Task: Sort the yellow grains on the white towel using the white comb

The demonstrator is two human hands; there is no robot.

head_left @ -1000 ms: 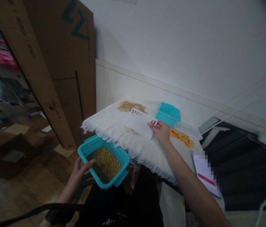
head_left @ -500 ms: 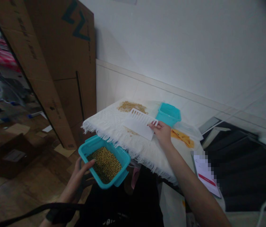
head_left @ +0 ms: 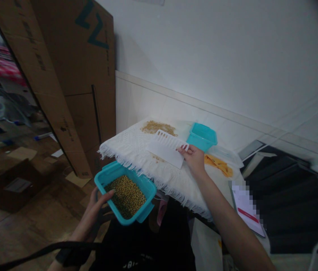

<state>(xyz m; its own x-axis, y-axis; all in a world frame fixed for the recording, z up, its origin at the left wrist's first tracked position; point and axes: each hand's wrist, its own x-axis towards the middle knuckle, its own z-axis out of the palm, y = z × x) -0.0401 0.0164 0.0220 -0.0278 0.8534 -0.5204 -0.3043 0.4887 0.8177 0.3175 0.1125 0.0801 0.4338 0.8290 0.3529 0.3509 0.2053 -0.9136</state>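
My left hand (head_left: 95,210) grips the near side of a teal plastic container (head_left: 125,192) filled with small tan beans, held just below the fringed front edge of a white cloth (head_left: 136,154). My right hand (head_left: 194,158) is closed on the right end of a flat white plastic scraper (head_left: 166,148) with comb-like teeth. The scraper rests on the cloth, with a thin trail of beans beside it. A larger pile of beans (head_left: 159,127) lies at the far side of the cloth.
A second teal container (head_left: 202,136) stands behind the scraper, beside a clear lid (head_left: 225,154) and a yellow cloth (head_left: 218,164). A paper with red print (head_left: 246,210) lies at the right. Tall cardboard boxes (head_left: 71,67) lean at the left over a wooden floor (head_left: 14,210).
The scraper has shifted very slightly on the cloth and the thin trail of beans beside it looks smaller. Both hands keep their grips and positions.
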